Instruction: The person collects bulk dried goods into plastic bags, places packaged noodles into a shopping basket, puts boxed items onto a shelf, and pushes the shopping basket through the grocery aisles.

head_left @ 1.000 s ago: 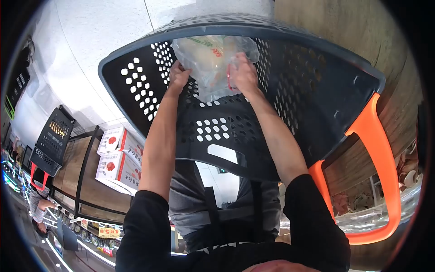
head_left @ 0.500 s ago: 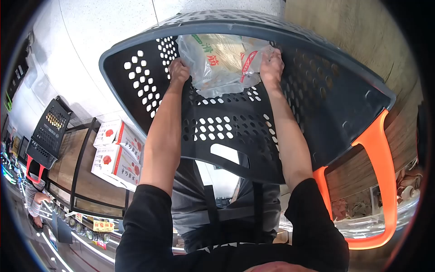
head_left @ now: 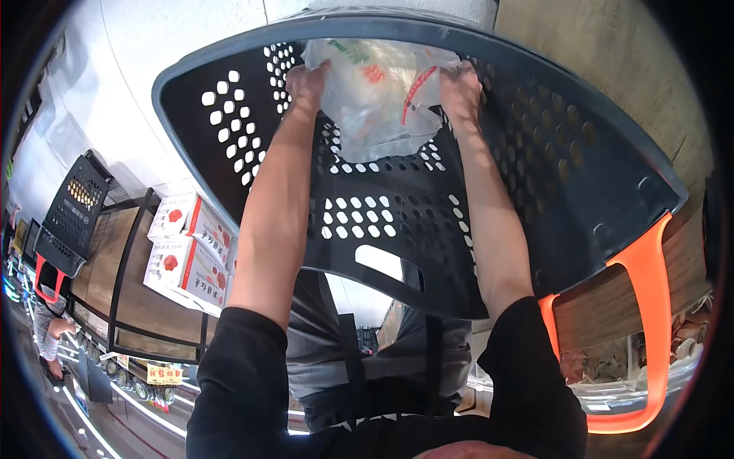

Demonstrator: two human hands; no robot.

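Both my arms reach down into a dark shopping basket [head_left: 359, 264] with perforated walls and an orange handle [head_left: 650, 283]. Inside it is a clear plastic bag [head_left: 382, 126] with green and red printing and something pale in it. My left hand [head_left: 308, 84] has its fingers closed on the bag's left edge. At the opposite edge my right hand [head_left: 462, 88] grips the bag, fingers curled. What the bag holds is blurred behind the plastic.
White printed boxes [head_left: 187, 249] are stacked at left beside a wooden shelf [head_left: 99, 283] with a black frame. Another dark basket [head_left: 73, 214] stands farther left. A yellow price tag [head_left: 164, 374] hangs below. Another person's arm [head_left: 55, 333] shows at the far left.
Both hands have moved slightly up in the view, and the bag's plastic now hangs spread between them, its print more blurred. The view has shifted slightly.
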